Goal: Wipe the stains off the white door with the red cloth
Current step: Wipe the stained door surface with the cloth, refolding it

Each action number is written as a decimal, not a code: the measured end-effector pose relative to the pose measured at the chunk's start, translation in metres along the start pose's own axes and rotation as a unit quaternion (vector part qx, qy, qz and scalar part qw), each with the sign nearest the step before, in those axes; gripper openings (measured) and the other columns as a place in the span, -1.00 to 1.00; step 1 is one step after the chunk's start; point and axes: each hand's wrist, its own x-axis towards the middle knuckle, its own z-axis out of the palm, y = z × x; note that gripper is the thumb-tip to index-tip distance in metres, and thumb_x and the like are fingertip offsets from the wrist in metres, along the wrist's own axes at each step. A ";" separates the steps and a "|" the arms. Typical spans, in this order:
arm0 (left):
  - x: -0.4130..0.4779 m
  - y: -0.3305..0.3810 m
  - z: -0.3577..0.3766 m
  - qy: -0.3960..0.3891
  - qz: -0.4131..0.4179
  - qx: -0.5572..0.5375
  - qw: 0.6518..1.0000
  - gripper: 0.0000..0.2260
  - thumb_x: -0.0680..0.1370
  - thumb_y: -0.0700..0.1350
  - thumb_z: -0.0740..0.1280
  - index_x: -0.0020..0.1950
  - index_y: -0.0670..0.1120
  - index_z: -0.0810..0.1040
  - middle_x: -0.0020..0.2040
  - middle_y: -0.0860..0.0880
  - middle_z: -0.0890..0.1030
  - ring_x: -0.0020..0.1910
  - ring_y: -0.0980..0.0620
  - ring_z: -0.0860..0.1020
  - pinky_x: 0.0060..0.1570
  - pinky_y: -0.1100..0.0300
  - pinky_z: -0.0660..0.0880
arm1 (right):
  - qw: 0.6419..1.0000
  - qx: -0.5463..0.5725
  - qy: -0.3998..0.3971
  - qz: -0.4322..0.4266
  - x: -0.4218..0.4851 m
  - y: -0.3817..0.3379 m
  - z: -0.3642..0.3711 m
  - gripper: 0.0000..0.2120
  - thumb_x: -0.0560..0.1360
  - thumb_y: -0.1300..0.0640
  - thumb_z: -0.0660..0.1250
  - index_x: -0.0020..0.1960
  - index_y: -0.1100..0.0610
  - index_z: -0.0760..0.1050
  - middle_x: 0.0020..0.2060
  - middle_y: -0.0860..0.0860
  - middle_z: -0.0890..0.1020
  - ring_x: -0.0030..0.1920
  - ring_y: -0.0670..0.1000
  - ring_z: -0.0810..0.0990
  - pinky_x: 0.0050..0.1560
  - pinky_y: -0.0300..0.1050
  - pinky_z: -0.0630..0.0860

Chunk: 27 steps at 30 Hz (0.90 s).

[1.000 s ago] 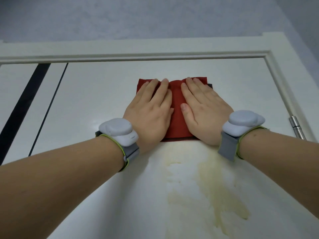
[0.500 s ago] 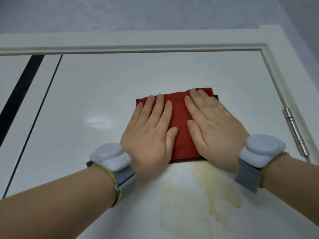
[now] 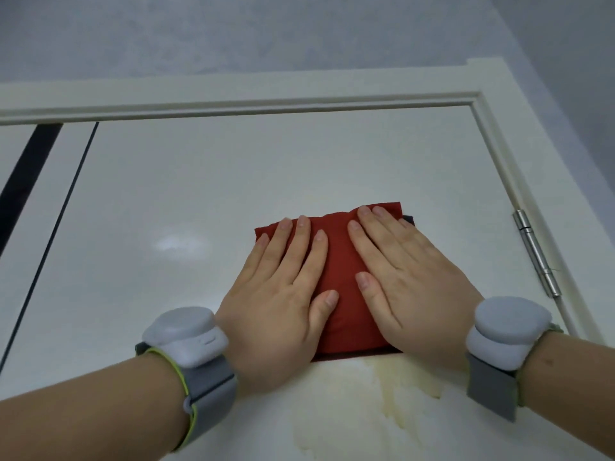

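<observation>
- The folded red cloth [image 3: 336, 294] lies flat against the white door [image 3: 166, 194], right of centre and well left of the hinge [image 3: 535, 257].
- The left hand [image 3: 279, 301] and right hand [image 3: 406, 284] rest side by side on the cloth. Their palms are down and their fingers straight and slightly spread, so they press it and pinch nothing.
- Yellowish stains [image 3: 399, 400] spread from the cloth's near edge toward the viewer, so most of the wiping looks undone.
- The door panel far of the cloth looks clean.
- The cloth is nearly square. Its long axis seems to run left-right, though the hands hide much of it. The far edge tilts slightly, farther at the right.
</observation>
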 end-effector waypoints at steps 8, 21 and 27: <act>0.055 -0.015 0.001 0.011 -0.020 -0.011 1.000 -0.32 0.63 0.22 -0.12 0.65 -0.12 0.18 0.65 -0.18 0.19 0.65 -0.21 0.13 0.58 -0.03 -0.11 | 0.999 -0.004 -0.025 0.032 0.049 0.026 -0.002 -0.35 0.62 -0.13 -0.18 0.64 0.12 0.07 0.63 0.08 0.13 0.64 0.07 0.06 0.62 -0.05 -0.09; 0.031 0.002 0.001 0.008 -0.034 -0.033 0.999 -0.34 0.62 0.23 -0.20 0.68 0.00 0.06 0.69 -0.12 0.06 0.68 -0.13 -0.01 0.63 0.02 -0.16 | 1.000 0.006 -0.020 0.012 0.024 0.020 0.001 -0.38 0.65 -0.08 -0.10 0.63 0.18 0.10 0.62 0.15 0.14 0.63 0.14 0.08 0.62 0.11 0.02; 0.012 0.015 0.003 0.003 -0.028 -0.028 0.999 -0.38 0.64 0.21 -0.18 0.68 0.04 0.08 0.69 -0.13 0.05 0.68 -0.14 -0.02 0.65 -0.02 -0.13 | 1.000 -0.001 -0.011 0.002 0.001 0.016 0.001 -0.40 0.66 -0.06 -0.10 0.63 0.20 0.12 0.62 0.17 0.14 0.63 0.14 0.08 0.62 0.10 0.01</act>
